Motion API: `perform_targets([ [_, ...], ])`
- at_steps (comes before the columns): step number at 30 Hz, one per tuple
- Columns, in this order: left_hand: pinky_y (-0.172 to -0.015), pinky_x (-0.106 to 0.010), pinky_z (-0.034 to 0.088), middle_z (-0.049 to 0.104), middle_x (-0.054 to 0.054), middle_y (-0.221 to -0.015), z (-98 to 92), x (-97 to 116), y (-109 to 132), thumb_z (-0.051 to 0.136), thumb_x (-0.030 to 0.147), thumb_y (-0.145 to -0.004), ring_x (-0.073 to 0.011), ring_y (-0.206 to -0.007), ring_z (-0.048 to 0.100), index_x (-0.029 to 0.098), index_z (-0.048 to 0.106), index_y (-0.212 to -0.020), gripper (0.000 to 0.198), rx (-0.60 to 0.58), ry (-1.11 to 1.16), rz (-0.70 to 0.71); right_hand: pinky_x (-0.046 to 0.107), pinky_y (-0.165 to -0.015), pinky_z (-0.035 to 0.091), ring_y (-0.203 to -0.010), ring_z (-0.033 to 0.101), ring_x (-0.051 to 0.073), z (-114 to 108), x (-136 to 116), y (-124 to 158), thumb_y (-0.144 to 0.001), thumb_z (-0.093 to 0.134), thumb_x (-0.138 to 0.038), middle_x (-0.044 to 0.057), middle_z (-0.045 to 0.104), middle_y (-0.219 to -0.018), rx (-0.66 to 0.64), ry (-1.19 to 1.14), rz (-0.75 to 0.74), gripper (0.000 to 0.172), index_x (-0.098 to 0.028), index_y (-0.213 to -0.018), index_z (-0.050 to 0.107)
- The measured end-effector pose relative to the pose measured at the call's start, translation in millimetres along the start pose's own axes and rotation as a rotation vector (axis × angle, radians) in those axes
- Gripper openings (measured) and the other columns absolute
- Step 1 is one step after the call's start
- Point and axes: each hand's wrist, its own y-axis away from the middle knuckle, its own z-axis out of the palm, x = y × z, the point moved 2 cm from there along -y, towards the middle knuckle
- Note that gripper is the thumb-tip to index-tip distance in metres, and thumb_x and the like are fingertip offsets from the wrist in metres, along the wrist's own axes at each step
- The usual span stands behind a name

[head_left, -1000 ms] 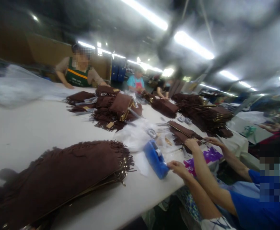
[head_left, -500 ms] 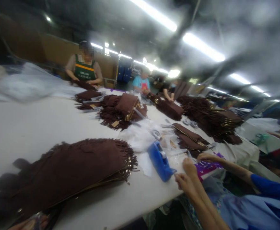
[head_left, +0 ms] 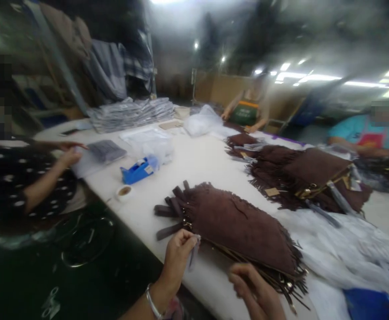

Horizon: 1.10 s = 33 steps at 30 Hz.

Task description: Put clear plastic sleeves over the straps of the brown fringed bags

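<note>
My left hand (head_left: 176,255), a silver bracelet at its wrist, pinches the end of a narrow greyish strap (head_left: 193,258) that looks wrapped in clear film. It is beside the near left corner of a stack of dark brown fringed suede bags (head_left: 241,226). Dark strap ends (head_left: 169,211) fan out from the stack's left side, near gold-coloured metal fittings. My right hand (head_left: 257,289) hovers in front of the stack's near edge, fingers curved and thumb apart, with nothing visible in it. Its lower part is cut off by the frame.
More brown bags (head_left: 314,171) lie to the right, beside white plastic bags (head_left: 341,240). A blue tape dispenser (head_left: 139,169) and a tape roll (head_left: 124,192) stand at left. A co-worker's hand (head_left: 69,155) holds a plastic-wrapped grey item (head_left: 106,151). Another co-worker (head_left: 246,111) works across the table.
My view has swung left, bringing the polka-dot-sleeved co-worker into sight and losing the one at the right. Both my hands now show by the bags; before, only one showed at the bottom left.
</note>
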Motion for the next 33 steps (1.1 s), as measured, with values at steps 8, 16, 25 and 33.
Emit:
perform_targets([
  [8,-0.067,-0.025,0.042,0.064,-0.002,-0.076,-6.2,2.2,1.5,0.060,0.035,-0.086,-0.0179,-0.075,0.057,0.018,0.062,-0.080,0.019,-0.026,-0.146,0.161,0.021,-0.068,0.045,-0.072,0.060,0.013,53.7,-66.1,-72.9,-0.094,0.039,-0.020,0.002,0.061,-0.080,-0.052,0.245,-0.282,0.023,-0.021,-0.087,0.060],
  [16,-0.071,-0.025,0.042,0.065,-0.002,-0.082,-13.7,1.2,2.6,0.055,0.033,-0.089,-0.0191,-0.080,0.058,0.019,0.063,-0.086,0.017,-0.093,-0.152,0.167,0.019,-0.059,0.036,-0.068,0.063,0.013,63.7,-75.4,-69.9,-0.088,0.045,-0.008,0.000,0.061,-0.078,-0.050,0.619,-0.165,0.023,-0.023,-0.091,0.063],
  [25,-0.075,-0.027,0.044,0.068,-0.006,-0.083,-21.2,-0.6,-5.5,0.064,0.029,-0.082,-0.0205,-0.081,0.059,0.015,0.067,-0.085,0.014,-0.202,-0.082,0.065,0.023,-0.054,0.034,-0.068,0.069,0.019,64.4,-79.1,-81.8,-0.087,0.046,-0.005,0.002,0.069,-0.080,-0.122,0.686,-0.070,0.026,-0.020,-0.108,0.050],
  [33,-0.063,-0.025,0.040,0.063,-0.004,-0.070,-15.4,-12.5,-11.4,0.068,0.034,-0.077,-0.0165,-0.068,0.056,0.014,0.065,-0.073,0.021,-0.077,0.096,-0.104,0.025,-0.061,0.043,-0.072,0.068,0.020,76.7,-51.6,-67.0,-0.094,0.046,-0.031,0.003,0.069,-0.087,0.128,0.381,0.008,0.017,-0.022,-0.109,0.047],
])
